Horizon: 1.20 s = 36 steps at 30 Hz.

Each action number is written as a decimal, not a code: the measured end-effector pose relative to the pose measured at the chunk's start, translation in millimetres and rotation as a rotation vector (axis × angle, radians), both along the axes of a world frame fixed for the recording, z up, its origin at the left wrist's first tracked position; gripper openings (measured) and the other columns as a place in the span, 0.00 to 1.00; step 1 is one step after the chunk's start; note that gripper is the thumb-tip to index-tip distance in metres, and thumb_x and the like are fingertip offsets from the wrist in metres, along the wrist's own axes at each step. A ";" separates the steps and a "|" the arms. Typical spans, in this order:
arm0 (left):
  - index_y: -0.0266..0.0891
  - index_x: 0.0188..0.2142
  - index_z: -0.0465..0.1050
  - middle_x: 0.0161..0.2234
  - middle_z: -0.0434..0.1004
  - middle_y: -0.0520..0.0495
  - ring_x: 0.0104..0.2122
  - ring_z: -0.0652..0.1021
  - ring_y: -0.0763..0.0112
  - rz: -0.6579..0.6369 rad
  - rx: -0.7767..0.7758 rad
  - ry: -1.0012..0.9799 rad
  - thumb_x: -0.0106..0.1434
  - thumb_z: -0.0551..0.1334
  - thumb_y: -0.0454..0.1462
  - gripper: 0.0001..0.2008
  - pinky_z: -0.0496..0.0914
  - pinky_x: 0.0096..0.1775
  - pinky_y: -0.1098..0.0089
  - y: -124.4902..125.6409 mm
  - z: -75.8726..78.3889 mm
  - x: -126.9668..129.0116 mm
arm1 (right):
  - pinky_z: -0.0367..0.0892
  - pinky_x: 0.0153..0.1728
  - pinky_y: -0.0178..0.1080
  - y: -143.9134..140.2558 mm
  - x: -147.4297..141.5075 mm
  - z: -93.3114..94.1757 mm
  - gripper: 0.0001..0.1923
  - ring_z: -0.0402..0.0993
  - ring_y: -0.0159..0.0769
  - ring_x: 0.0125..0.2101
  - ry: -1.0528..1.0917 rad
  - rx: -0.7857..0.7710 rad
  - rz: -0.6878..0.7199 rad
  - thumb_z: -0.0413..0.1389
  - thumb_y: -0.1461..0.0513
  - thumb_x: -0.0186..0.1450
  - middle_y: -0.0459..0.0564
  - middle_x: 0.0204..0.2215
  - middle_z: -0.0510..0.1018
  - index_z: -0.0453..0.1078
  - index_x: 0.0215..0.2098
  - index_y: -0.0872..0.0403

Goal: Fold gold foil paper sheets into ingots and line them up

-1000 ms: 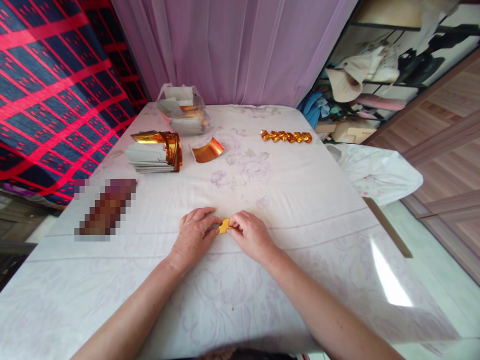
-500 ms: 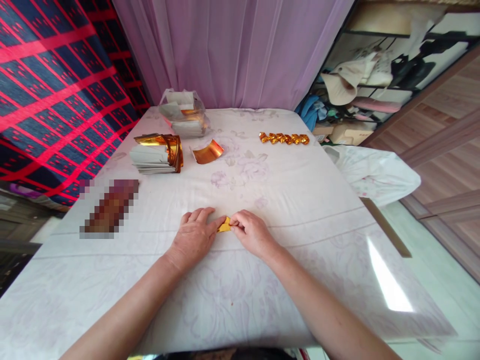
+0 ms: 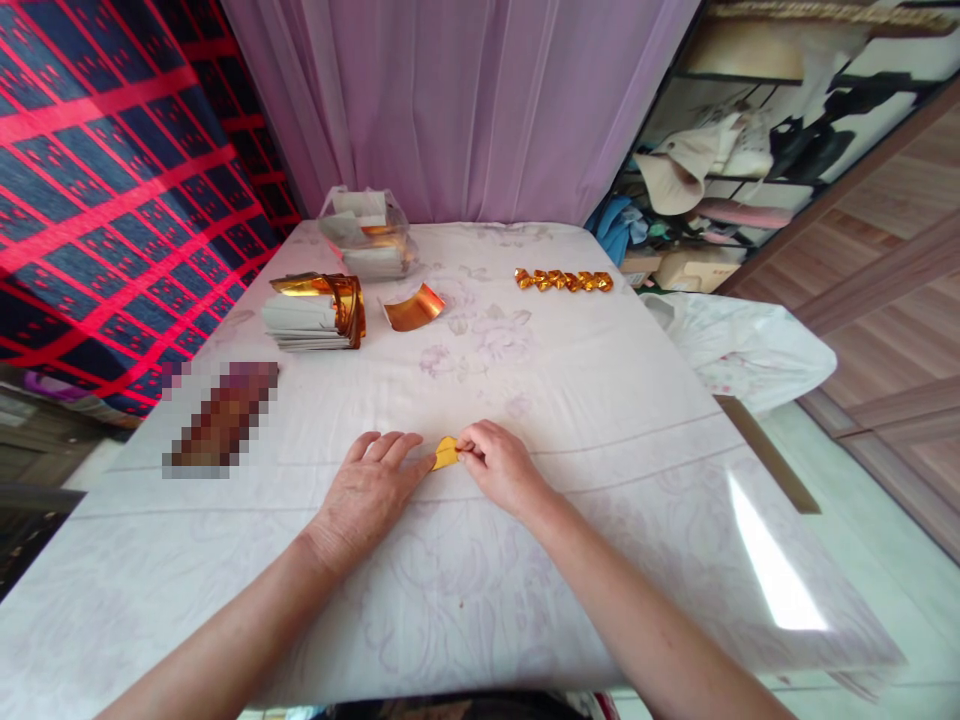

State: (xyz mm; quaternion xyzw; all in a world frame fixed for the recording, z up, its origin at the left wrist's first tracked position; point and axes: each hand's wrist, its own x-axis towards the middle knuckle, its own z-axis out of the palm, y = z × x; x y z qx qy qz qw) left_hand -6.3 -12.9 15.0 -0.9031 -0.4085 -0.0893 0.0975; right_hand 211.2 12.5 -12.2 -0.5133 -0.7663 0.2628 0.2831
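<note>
Head view shows the right hand (image 3: 504, 468) pinching one end of a small folded gold paper (image 3: 445, 454) between thumb and fingertips, grasping it low over the table (image 3: 600, 400); the left hand (image 3: 369, 490) lies flat and unclenched just left of the gold paper, fingers spread on the cloth, one fingertip touching the paper's near edge and holding nothing; the gold paper sits between the two hands, at the near middle of the table; far beyond the gold paper, toward the curtain (image 3: 465, 100), a row of finished gold folds (image 3: 564, 281) lies in a line; beyond and left of the gold paper rest a curled gold sheet (image 3: 412, 306), a stack of foil papers (image 3: 313, 311) and, farther back, a clear bag of papers (image 3: 366, 234); left of the gold paper lies a blurred brown patch (image 3: 221, 418).
</note>
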 end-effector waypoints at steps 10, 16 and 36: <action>0.43 0.48 0.75 0.49 0.77 0.43 0.46 0.76 0.55 -0.055 0.015 -0.033 0.66 0.57 0.31 0.15 0.67 0.49 0.51 -15.4 1.5 -5.7 | 0.64 0.36 0.35 -1.1 -1.9 -2.8 0.10 0.71 0.33 0.34 -0.025 0.011 -0.021 0.57 0.73 0.59 0.45 0.32 0.74 0.67 0.32 0.52; 0.41 0.42 0.77 0.47 0.77 0.43 0.44 0.76 0.57 0.102 -0.146 -0.206 0.66 0.61 0.42 0.10 0.68 0.46 0.54 -1.9 1.6 4.5 | 0.65 0.38 0.36 -2.7 0.2 -3.7 0.10 0.71 0.34 0.34 -0.012 0.042 -0.022 0.57 0.72 0.59 0.46 0.34 0.75 0.68 0.35 0.51; 0.41 0.30 0.70 0.32 0.78 0.51 0.36 0.76 0.65 0.187 -0.351 -0.374 0.61 0.59 0.31 0.05 0.64 0.43 0.61 19.5 6.1 43.6 | 0.67 0.29 0.32 3.0 26.4 1.1 0.08 0.71 0.31 0.27 0.278 0.105 -0.158 0.51 0.68 0.59 0.45 0.29 0.75 0.69 0.34 0.51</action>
